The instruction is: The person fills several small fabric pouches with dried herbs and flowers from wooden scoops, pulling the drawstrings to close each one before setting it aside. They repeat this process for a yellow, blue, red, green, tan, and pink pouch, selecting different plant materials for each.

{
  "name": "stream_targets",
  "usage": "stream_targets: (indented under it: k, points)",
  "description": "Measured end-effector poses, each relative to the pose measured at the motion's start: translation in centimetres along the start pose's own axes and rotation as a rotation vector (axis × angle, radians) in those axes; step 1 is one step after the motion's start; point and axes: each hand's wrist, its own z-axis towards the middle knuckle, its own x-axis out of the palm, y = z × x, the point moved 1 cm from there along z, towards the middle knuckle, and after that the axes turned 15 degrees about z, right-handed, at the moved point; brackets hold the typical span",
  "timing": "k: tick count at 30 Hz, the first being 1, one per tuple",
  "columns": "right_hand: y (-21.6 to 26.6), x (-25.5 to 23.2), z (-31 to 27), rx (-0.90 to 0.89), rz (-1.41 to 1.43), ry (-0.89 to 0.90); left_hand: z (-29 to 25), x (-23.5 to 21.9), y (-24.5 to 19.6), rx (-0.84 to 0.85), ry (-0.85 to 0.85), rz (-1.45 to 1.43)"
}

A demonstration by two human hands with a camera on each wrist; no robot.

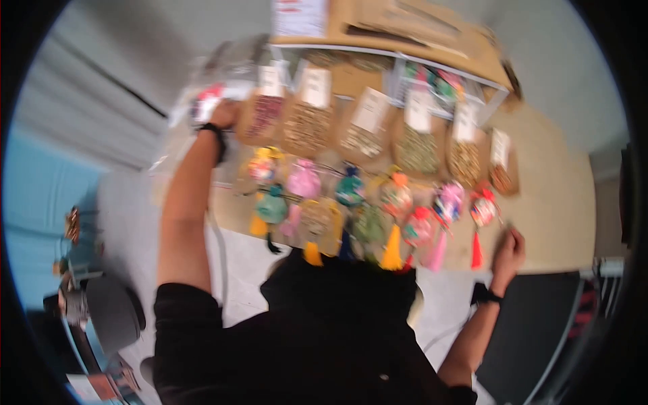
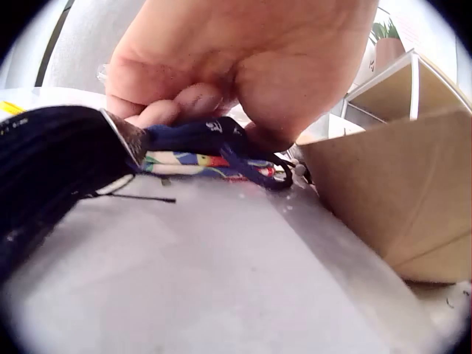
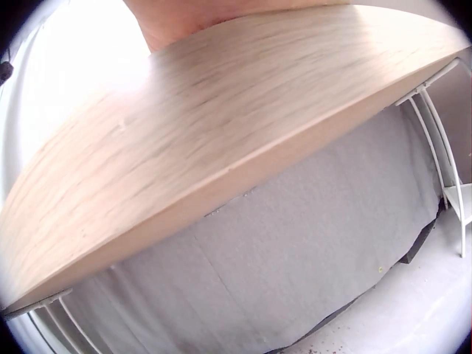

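Note:
At the far left of the table my left hand [image 1: 226,113] holds a patterned fabric sachet [image 2: 193,164] by its navy cord side. Curled fingers [image 2: 193,103] press on it in the left wrist view, hiding part of it. Its thick navy tassel [image 2: 63,166] fills the left of that view. Under it lies clear plastic over a white surface [image 2: 177,273]. My right hand [image 1: 509,251] rests at the table's front right edge, loosely curled and holding nothing. Nearest to it is a sachet with a red tassel [image 1: 484,208].
Two rows of tasselled sachets [image 1: 316,216] lie along the front of the table [image 1: 557,209]. Behind them stand several windowed kraft bags of dried herbs [image 1: 307,128] with white labels. A white-framed shelf [image 1: 398,50] is at the back, with more packets inside.

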Motion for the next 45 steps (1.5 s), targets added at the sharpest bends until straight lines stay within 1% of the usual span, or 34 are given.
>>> stream_targets:
  k: [1, 2, 3, 4, 5, 6, 7, 8, 9, 11, 12, 13, 15, 17, 19, 21, 23, 25, 26, 29, 30, 32, 33, 35, 36, 38, 39, 42, 44, 45]
  points:
    - [2.2, 0.5, -0.5, 0.038, -0.028, -0.007, 0.0, -2.4, -0.4, -0.163, 0.162, -0.385]
    - [2.3, 0.6, -0.5, -0.013, -0.026, -0.012, 0.0, -5.0, -0.9, -0.388, 0.263, -0.744]
    - [2.7, 1.0, -0.6, 0.023, 0.042, -0.04, -0.3, -3.5, 0.9, -0.217, 0.256, -0.443]
    - [2.3, 1.0, -0.4, -0.008, 0.079, -0.039, -1.1, -2.0, 1.7, -0.089, 0.025, -0.292]
    - [2.4, 1.1, -0.3, 0.002, 0.108, -0.049, -1.4, -1.9, 2.3, -0.271, 0.079, -0.375]
    - [1.8, 0.8, 0.0, 0.034, 0.136, -0.038, -0.8, -7.0, -0.6, -0.829, 0.203, -0.733]
    - [2.2, 0.6, 0.0, 0.082, 0.175, -0.016, -1.2, -4.4, 1.6, -0.739, 0.059, -0.501]
    - [2.6, 0.4, 0.1, 0.135, 0.207, -0.007, -1.4, -3.6, 2.6, -0.722, -0.004, -0.515]
    - [3.1, 0.1, 0.1, 0.186, 0.24, 0.004, -1.6, -6.1, 1.3, -0.703, -0.182, -0.444]
    - [6.4, 0.2, -0.4, 0.157, 0.238, 0.02, -1.3, -13.4, -2.9, -0.718, -0.282, -0.561]
    - [8.4, 0.7, -0.8, 0.144, 0.24, 0.026, -1.2, -17.1, -5.2, -0.661, -0.306, -0.66]
    - [10.0, 1.3, -1.3, 0.117, 0.294, 0.072, -1.3, -20.6, -7.9, -0.602, -0.328, -0.758]
    - [13.2, 3.1, -2.7, 0.07, 0.403, 0.168, -1.6, -27.5, -14.6, -0.433, -0.388, -0.947]
    - [16.1, 5.4, -4.4, 0.042, 0.304, 0.382, -2.3, -33.3, -22.1, -0.383, -0.297, -1.15]
    - [19.1, 7.9, -5.5, -0.052, 0.131, 0.575, -3.1, -37.5, -27.8, -0.234, -0.22, -0.972]
    - [20.6, 10.2, -6.1, -0.113, 0.127, 0.624, -3.3, -38.2, -32.5, -0.115, -0.166, -1.076]
    - [21.1, 11.9, -5.9, -0.181, 0.123, 0.665, -3.1, -39.1, -35.8, -0.003, -0.171, -1.016]
    - [20.8, 13.1, -5.8, -0.249, 0.124, 0.696, -2.5, -39.0, -38.1, 0.004, -0.218, -0.972]
    - [21.1, 13.4, -5.8, -0.257, 0.051, 0.741, -2.3, -38.8, -39.1, 0.007, -0.243, -0.949]
    - [21.8, 14.6, -6.2, -0.313, 0.035, 0.824, -1.1, -37.6, -41.1, -0.025, -0.317, -0.893]
    - [20.8, 15.0, -6.3, -0.387, 0.012, 0.817, -0.7, -37.2, -41.7, -0.037, -0.316, -0.865]
    - [20.5, 15.4, -6.4, -0.453, -0.024, 0.797, 0.0, -36.7, -42.6, -0.061, -0.312, -0.805]
    - [20.4, 15.5, -6.4, -0.484, -0.042, 0.784, 0.3, -36.4, -42.8, -0.051, -0.283, -0.798]
    - [19.9, 15.5, -6.3, -0.389, -0.067, 0.826, 0.9, -36.0, -43.2, -0.03, -0.224, -0.784]
    - [19.8, 15.4, -6.3, -0.341, -0.08, 0.845, 1.1, -35.9, -43.5, -0.035, -0.228, -0.812]
    - [19.9, 15.1, -6.3, -0.284, -0.019, 0.871, 1.5, -35.7, -43.8, -0.045, -0.234, -0.869]
    - [20.0, 15.0, -6.5, -0.255, 0.012, 0.886, 1.6, -35.7, -43.8, -0.047, -0.17, -0.906]
    - [21.1, 14.1, -6.9, -0.228, 0.111, 0.849, 1.6, -36.2, -43.6, -0.061, 0.0, -1.034]
    - [21.8, 13.5, -7.1, -0.27, 0.185, 0.785, 1.5, -36.3, -43.6, -0.086, 0.086, -1.145]
    - [22.2, 13.2, -7.2, -0.292, 0.223, 0.753, 1.7, -35.7, -43.7, -0.058, 0.119, -1.323]
